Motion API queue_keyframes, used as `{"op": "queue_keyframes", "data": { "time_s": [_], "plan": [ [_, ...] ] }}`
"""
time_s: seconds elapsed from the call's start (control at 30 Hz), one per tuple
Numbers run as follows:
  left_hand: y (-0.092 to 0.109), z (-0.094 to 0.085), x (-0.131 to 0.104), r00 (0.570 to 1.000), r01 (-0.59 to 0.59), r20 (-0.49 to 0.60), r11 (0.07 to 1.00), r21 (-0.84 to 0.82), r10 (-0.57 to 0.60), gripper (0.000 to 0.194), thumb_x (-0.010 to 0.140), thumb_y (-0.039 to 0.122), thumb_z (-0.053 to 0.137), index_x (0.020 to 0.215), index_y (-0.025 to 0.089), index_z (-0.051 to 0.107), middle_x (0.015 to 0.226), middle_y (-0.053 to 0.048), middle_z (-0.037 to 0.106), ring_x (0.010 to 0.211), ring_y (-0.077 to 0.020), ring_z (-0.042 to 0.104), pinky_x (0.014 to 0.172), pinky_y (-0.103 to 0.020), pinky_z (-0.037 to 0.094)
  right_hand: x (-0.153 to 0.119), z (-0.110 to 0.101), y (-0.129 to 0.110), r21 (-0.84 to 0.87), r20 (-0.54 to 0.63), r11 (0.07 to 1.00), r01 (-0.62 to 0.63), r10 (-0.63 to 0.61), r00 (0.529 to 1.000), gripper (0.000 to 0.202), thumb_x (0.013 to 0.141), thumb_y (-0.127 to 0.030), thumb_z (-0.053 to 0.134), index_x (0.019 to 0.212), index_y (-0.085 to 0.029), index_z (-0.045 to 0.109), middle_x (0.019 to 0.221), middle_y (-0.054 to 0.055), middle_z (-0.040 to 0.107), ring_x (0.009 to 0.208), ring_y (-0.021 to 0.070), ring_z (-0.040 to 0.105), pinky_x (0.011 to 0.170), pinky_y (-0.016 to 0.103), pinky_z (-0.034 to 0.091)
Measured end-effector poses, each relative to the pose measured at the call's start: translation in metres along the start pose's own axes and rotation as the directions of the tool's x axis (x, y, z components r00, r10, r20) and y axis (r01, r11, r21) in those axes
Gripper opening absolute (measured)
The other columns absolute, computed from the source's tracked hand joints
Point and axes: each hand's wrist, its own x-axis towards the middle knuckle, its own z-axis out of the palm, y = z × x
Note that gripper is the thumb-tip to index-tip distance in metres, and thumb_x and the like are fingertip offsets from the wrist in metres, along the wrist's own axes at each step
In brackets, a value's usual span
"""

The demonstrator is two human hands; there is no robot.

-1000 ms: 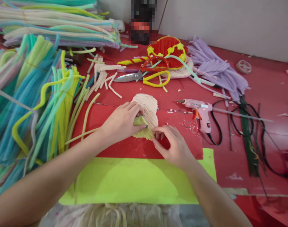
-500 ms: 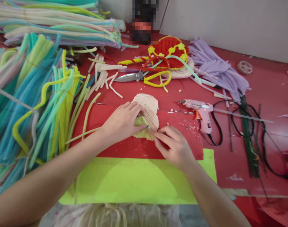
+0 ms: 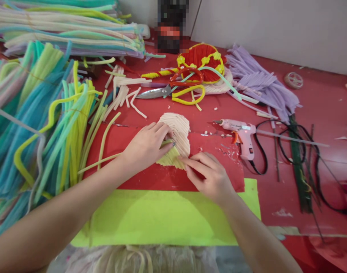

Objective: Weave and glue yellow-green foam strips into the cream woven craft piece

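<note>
A ribbed piece lies on the red sheet at the middle, its upper part cream (image 3: 179, 129) and its lower part yellow-green (image 3: 172, 157). My left hand (image 3: 147, 142) rests on its left side, fingers curled and closed over the edge, the thumb pressed on the yellow-green strips. At the lower right edge my right hand (image 3: 209, 174) pinches the tip of the piece between thumb and fingers. The undersides of my left fingers are hidden.
Scissors (image 3: 156, 92) and a red-and-yellow fan-like piece (image 3: 202, 62) lie behind. A pink glue gun (image 3: 243, 134) with a black cable is at right. Bundles of fuzzy stems (image 3: 48, 94) fill the left, lilac stems (image 3: 261, 79) the back right. A yellow-green sheet (image 3: 167, 216) lies in front.
My left thumb has shifted slightly up and left, showing more of the yellow-green strips. My right hand stays at the lower right edge.
</note>
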Motion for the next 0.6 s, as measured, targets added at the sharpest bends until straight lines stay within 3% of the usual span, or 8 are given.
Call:
{"op": "queue_keyframes", "data": {
  "time_s": [0.23,0.4,0.6],
  "plan": [
    [-0.007,-0.012,-0.002,0.988,0.128,-0.065,0.978,-0.166,-0.141,0.006,0.090,0.023,0.050,0.094,0.021,0.053,0.087,-0.002,0.065,0.076,-0.0157,0.061,0.067,-0.029,0.046,0.005,-0.001,0.007,0.060,-0.137,0.993,-0.103,0.110,0.984,0.021,0.093,-0.015,0.050,0.108,-0.021,0.064,0.090,0.006,0.065,0.084,0.0166,0.061,0.079,0.034,0.052],
    [-0.013,-0.023,-0.003,0.953,0.196,-0.199,0.966,-0.166,-0.228,0.006,0.086,0.023,0.057,0.092,0.021,0.056,0.090,-0.002,0.067,0.083,-0.0167,0.062,0.073,-0.030,0.047,0.009,0.001,0.009,0.073,-0.118,0.979,-0.193,0.200,0.973,0.015,0.094,-0.021,0.049,0.100,-0.020,0.062,0.091,0.006,0.064,0.083,0.0157,0.062,0.076,0.030,0.050],
    [-0.016,-0.033,-0.005,0.934,0.232,-0.216,0.944,-0.236,-0.284,0.003,0.083,0.022,0.059,0.085,0.020,0.058,0.085,-0.002,0.070,0.078,-0.0168,0.063,0.074,-0.032,0.048,0.019,0.002,0.011,-0.023,-0.114,0.961,-0.276,0.272,0.955,0.016,0.095,-0.030,0.050,0.091,-0.019,0.061,0.083,0.005,0.068,0.073,0.0164,0.063,0.067,0.028,0.045]
  ]
}}
